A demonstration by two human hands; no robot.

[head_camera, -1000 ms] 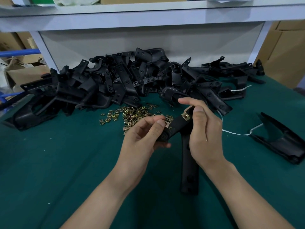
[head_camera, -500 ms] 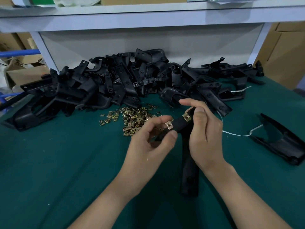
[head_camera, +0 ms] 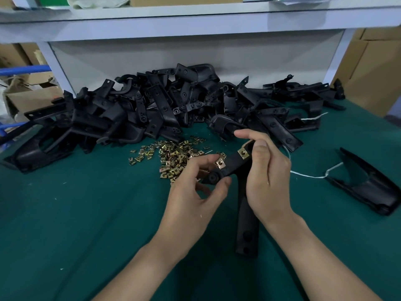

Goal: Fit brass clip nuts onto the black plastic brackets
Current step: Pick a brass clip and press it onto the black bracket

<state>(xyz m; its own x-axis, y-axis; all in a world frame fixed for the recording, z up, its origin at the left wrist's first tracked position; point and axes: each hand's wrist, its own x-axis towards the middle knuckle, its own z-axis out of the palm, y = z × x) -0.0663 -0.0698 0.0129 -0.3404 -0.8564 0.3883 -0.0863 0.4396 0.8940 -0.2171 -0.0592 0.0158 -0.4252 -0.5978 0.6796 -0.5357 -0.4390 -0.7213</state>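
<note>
bracket between left hand and right hand; mat spreads leftward.

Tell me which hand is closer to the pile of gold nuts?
Left. The left hand sits right beside the nut pile; the right hand is farther off, beyond the bracket.

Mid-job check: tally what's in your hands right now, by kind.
Black bracket: 1, gripped by the right hand
Brass clip nuts on it: 2, the second at the left hand forefinger
Total: 3
</note>
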